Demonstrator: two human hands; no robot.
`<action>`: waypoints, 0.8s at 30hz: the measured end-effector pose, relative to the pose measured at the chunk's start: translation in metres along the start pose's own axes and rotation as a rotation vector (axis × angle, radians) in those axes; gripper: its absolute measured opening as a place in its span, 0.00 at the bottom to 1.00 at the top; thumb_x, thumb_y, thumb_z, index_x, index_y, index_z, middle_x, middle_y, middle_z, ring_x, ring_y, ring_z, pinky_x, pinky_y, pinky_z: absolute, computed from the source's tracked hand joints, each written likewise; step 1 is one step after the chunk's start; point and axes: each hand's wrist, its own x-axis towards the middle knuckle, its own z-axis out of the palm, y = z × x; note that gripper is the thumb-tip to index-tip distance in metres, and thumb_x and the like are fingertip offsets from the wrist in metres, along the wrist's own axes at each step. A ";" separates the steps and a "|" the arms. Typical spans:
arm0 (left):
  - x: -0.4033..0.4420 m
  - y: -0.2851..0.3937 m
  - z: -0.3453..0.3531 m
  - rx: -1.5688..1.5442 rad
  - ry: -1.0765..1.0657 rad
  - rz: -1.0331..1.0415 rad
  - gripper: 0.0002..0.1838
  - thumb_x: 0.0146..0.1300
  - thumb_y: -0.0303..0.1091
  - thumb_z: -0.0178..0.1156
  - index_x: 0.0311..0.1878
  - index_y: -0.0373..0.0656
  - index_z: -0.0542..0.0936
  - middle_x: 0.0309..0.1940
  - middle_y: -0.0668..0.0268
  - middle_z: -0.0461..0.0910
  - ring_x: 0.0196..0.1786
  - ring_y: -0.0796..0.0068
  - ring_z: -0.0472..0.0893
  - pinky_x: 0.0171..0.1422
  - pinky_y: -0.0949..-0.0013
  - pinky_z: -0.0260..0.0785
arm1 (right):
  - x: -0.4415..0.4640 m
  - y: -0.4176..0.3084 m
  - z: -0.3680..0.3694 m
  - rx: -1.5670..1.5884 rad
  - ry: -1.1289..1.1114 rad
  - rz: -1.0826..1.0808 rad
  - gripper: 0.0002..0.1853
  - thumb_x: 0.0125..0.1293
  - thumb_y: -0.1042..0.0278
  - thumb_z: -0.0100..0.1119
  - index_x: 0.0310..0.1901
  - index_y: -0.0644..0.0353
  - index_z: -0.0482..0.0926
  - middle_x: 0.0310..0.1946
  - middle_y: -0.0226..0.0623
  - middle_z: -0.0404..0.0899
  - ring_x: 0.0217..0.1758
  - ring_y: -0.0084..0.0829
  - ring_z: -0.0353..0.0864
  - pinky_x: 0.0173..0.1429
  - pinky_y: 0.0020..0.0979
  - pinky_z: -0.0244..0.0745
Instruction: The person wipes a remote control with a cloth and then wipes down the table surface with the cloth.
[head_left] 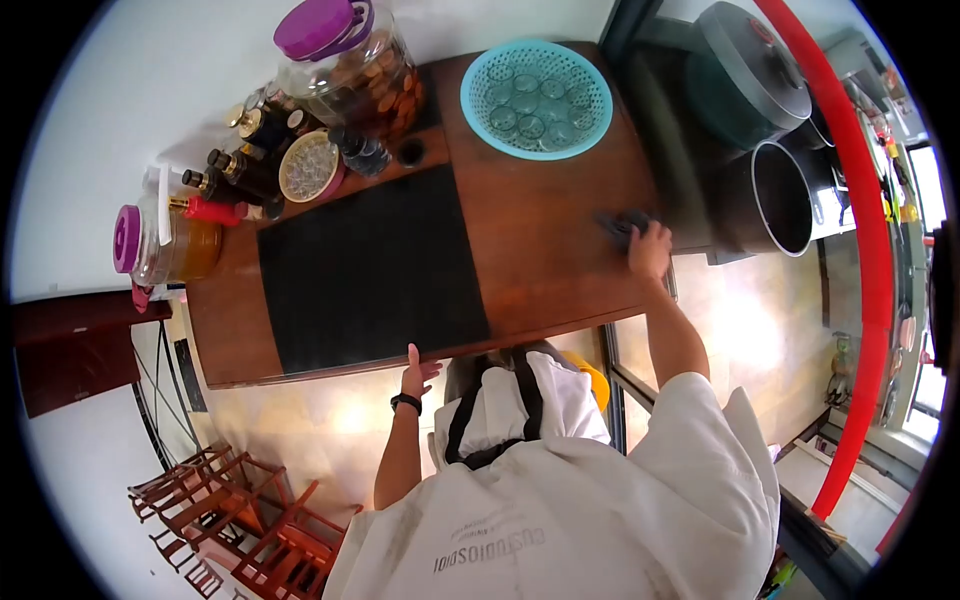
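Note:
My right hand is at the right end of the brown wooden table, with its fingers on a bunched dark cloth. The cloth lies against the tabletop and is partly blurred. Just off the table's front edge, my left hand hangs with its fingers apart and holds nothing; a black band circles that wrist. Closest to it is the black mat lying flat on the table. Toward the back right of the tabletop stands a light blue basket with several clear glasses in it.
Large purple-lidded jars, dark bottles and a small bowl of clear pieces line the wall side. Right of the table stand a large lidded pot and a dark bin. Wooden chairs are stacked at lower left.

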 end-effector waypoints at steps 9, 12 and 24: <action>0.001 -0.001 0.001 -0.003 -0.013 -0.003 0.54 0.48 0.85 0.29 0.55 0.47 0.77 0.51 0.66 0.79 0.55 0.69 0.73 0.59 0.56 0.56 | -0.071 -0.063 0.012 0.119 -0.018 -0.133 0.17 0.61 0.58 0.58 0.45 0.60 0.69 0.49 0.48 0.68 0.52 0.50 0.71 0.50 0.44 0.74; 0.000 0.001 0.000 -0.009 -0.019 -0.013 0.54 0.48 0.86 0.29 0.55 0.47 0.77 0.51 0.66 0.79 0.55 0.69 0.73 0.59 0.56 0.56 | -0.112 -0.137 0.028 0.149 -0.243 -0.443 0.17 0.58 0.57 0.60 0.44 0.57 0.71 0.47 0.43 0.68 0.52 0.43 0.72 0.47 0.41 0.76; 0.010 -0.011 0.004 -0.224 -0.100 -0.043 0.48 0.53 0.82 0.30 0.54 0.48 0.73 0.48 0.67 0.81 0.53 0.72 0.74 0.54 0.60 0.59 | -0.202 -0.200 0.022 0.150 -0.638 -1.238 0.21 0.51 0.55 0.61 0.45 0.56 0.74 0.47 0.41 0.70 0.52 0.39 0.73 0.46 0.41 0.74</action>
